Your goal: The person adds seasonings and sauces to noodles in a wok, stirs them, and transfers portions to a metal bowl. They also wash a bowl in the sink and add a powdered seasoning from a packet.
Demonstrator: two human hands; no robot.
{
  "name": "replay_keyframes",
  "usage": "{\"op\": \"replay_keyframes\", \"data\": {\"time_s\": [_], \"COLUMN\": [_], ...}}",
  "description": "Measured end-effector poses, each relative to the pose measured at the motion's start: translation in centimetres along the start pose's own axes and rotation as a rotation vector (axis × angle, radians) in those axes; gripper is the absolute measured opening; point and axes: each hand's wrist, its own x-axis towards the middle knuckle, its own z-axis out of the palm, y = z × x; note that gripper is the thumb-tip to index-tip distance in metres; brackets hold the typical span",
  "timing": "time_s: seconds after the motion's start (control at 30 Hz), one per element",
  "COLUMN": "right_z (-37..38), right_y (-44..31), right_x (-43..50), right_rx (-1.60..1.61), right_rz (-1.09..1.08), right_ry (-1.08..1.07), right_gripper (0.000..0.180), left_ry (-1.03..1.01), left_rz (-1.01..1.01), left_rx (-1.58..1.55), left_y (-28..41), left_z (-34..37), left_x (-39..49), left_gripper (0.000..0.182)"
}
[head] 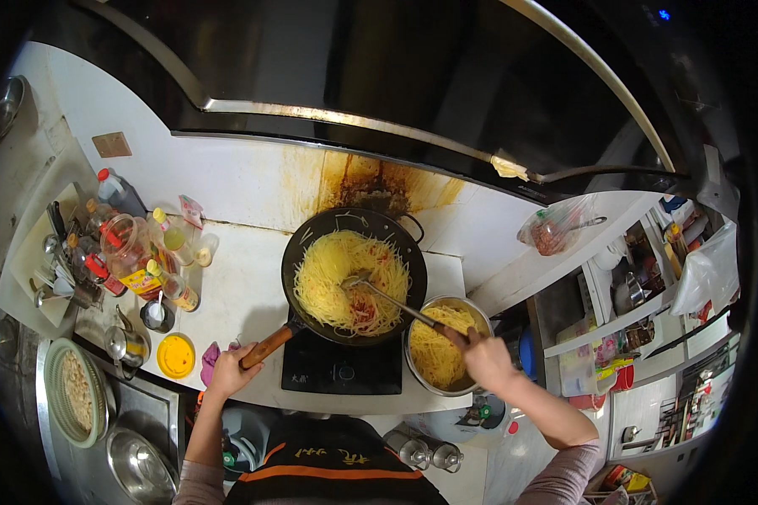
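Observation:
My left hand [232, 371] grips the wooden handle [266, 346] of a dark wok [292, 315], which sits over a black induction cooker [341, 372]. Pale yellow shreds [325, 265], apparently shredded potato, fill the wok, with red bits among them. My right hand [491, 361] holds a long-handled metal spatula [388, 295] by its wooden grip; its head lies in the shreds. Beneath that grip, right of the wok, a steel bowl [410, 363] holds more yellow shreds [439, 353].
Sauce bottles [180, 290], an orange-yellow lid [175, 355] and a metal pot [126, 346] stand on the left. A green basket [54, 394] and a steel bowl [140, 467] are at lower left. A range hood [354, 69] overhangs the back; a gas cylinder [439, 424] stands below the counter.

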Motion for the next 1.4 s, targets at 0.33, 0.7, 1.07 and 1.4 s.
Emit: {"op": "replay_keyframes", "data": {"time_s": [0.33, 0.7, 1.07, 1.4], "right_z": [-3.8, -3.3, -0.8, 3.2], "right_y": [0.0, 1.6, 0.9, 0.7], "right_x": [-0.5, -1.6, 2.4, -0.7], "right_rx": [0.029, 0.22, 0.019, -0.046], "right_rz": [-0.117, -0.095, -0.044, -0.201], "right_ry": [-0.045, -0.048, 0.142, 0.048], "right_gripper": [0.056, 0.063, 0.061, 0.053], "left_ry": [-0.061, -0.045, 0.044, 0.037], "left_rz": [-0.043, -0.042, -0.004, -0.035], "left_rx": [-0.075, -0.089, -0.013, 0.005], "left_y": [-0.2, 0.2, 0.4, 0.3], "left_z": [-0.4, -0.4, 0.2, 0.3], "left_x": [0.2, 0.1, -0.2, -0.2], "left_gripper": [0.044, 0.043, 0.041, 0.039]}}
